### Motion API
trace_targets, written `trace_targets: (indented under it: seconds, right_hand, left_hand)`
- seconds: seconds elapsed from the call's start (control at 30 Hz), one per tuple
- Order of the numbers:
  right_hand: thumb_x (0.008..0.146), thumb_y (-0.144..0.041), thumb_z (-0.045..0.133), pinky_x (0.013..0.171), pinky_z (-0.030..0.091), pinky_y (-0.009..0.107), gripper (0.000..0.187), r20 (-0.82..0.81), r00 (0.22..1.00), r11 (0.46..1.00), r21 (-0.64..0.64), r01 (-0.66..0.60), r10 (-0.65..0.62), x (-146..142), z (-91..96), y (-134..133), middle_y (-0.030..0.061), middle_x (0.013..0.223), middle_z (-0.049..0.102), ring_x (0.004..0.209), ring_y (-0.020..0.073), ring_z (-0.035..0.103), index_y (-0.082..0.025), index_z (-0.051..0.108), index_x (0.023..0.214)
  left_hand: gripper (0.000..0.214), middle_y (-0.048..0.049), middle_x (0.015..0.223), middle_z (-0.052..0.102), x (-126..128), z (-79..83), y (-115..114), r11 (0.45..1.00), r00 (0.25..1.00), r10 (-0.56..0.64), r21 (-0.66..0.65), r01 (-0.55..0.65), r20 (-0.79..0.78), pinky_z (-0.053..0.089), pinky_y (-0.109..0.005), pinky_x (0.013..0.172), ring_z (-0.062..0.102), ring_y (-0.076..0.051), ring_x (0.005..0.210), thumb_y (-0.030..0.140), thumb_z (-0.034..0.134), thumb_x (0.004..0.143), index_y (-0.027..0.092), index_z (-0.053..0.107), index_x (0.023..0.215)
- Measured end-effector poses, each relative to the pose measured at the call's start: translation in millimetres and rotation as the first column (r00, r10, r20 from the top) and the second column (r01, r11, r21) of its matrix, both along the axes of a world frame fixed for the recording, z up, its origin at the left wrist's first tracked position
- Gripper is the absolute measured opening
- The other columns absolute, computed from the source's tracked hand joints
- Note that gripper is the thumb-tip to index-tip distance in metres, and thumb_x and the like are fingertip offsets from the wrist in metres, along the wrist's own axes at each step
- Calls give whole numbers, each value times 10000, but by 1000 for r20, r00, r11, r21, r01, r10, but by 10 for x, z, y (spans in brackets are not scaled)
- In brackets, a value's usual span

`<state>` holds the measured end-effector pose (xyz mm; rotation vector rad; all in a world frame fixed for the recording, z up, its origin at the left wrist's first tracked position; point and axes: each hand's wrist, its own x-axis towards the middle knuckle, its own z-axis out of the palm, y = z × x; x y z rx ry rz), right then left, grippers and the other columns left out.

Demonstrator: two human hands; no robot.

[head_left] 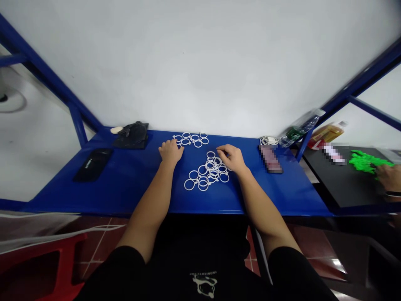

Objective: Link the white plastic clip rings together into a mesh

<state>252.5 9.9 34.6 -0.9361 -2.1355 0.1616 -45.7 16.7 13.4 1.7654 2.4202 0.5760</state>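
Several white plastic rings lie on a blue table (131,184). One loose pile of rings (207,172) sits in the middle, and a neater row of rings (191,139) lies near the wall. My left hand (171,151) rests palm down, fingers curled, its fingertips touching a ring at the near edge of the far row. My right hand (231,157) sits at the right side of the middle pile, fingers bent and pinching at a ring there.
A black phone (92,164) lies at the left and a black crumpled bag (133,134) at the back left. At the right are a blurred phone (270,159), a coiled white cable (268,140) and bottles (299,128). Another person's hand (388,176) works with green parts (363,160) on a neighbouring black table.
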Motion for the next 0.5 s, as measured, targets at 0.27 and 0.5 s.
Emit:
trace_targets:
  seconds: [0.27, 0.5]
  right_hand:
    - [1030, -303, 590, 814, 566, 348, 216, 44, 999, 997, -83, 9, -5, -33, 1, -6, 71, 964, 799, 878, 222, 736, -217, 779, 1089]
    - [1091, -350, 531, 871, 564, 352, 306, 88, 994, 987, -149, -56, 70, -130, -48, -33, 103, 1113, 789, 981, 230, 735, -207, 717, 1288]
  left_hand:
    - [175, -93, 1075, 801, 237, -73, 4, 954, 938, -285, 158, 257, 196, 555, -399, 901, 733, -285, 987, 191, 721, 899, 228, 786, 1056]
    - [99, -39, 972, 818, 625, -55, -173, 697, 742, -653, 505, 509, 153, 577, -352, 899, 756, -209, 907, 254, 699, 985, 231, 793, 1006]
